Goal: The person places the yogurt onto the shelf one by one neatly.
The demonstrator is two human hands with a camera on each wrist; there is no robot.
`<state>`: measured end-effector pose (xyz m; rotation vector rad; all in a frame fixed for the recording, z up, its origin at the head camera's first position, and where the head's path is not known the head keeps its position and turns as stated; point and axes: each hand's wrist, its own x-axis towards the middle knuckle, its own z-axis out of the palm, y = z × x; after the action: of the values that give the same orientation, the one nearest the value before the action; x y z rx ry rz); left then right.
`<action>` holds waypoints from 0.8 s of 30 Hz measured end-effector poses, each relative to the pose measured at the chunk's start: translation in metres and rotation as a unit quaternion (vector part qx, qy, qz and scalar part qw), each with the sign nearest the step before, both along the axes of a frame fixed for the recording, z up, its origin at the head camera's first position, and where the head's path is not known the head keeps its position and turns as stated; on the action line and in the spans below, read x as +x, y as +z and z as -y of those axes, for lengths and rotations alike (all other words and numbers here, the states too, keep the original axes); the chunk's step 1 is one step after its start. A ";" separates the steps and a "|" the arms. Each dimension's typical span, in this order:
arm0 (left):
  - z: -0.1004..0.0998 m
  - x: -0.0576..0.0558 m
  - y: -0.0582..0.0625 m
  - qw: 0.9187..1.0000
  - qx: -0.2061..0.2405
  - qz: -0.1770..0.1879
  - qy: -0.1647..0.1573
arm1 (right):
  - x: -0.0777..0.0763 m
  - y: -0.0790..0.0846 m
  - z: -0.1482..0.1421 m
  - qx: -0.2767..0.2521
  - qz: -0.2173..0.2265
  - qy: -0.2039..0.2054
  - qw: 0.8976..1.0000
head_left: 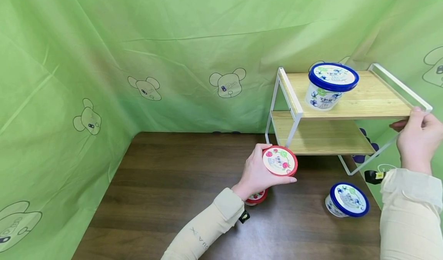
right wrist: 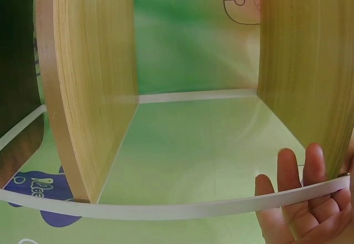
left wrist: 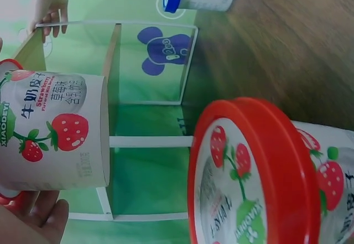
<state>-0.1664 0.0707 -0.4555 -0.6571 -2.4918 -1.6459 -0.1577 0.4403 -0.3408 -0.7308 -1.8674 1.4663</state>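
Observation:
My left hand (head_left: 254,172) grips a strawberry milk tub (head_left: 279,160) with a red lid, held above the table in front of the shelf rack. Seen from the left wrist, the tub's side (left wrist: 61,130) shows strawberry print. A second red-lidded tub (head_left: 257,197) stands on the table, partly hidden under the left wrist. My right hand (head_left: 420,139) holds the front right upper corner of the two-tier rack (head_left: 384,98), thumb on top. Its fingers (right wrist: 287,172) curl round the white metal bar in the right wrist view.
A blue-lidded blueberry tub (head_left: 328,89) stands on the rack's top board. Another blue-lidded tub (head_left: 348,199) is on the dark wooden table (head_left: 166,183), in front of the rack. The lower board (head_left: 318,137) lies beneath. Green patterned cloth (head_left: 180,52) hangs behind.

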 end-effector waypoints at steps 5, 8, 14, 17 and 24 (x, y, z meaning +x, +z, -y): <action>-0.004 0.001 0.003 1.000 0.007 0.021 0.010 | 0.000 0.000 0.001 0.003 0.001 -0.002 1.000; -0.007 0.001 0.005 0.999 0.010 0.035 0.019 | 0.000 0.000 0.002 0.006 0.002 -0.002 1.000; -0.013 0.001 0.010 0.999 0.012 0.046 0.021 | 0.001 0.001 0.003 0.013 0.005 -0.004 1.000; -0.016 0.001 0.011 0.999 0.009 0.044 0.018 | 0.001 0.001 0.003 0.011 0.003 -0.003 1.000; -0.022 0.002 0.015 1.000 -0.008 0.024 0.005 | 0.000 0.001 0.002 -0.007 -0.012 0.001 1.000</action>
<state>-0.1643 0.0927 -0.4406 -0.6123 -2.5392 -1.6603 -0.1573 0.4384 -0.3401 -0.7142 -1.8427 1.4847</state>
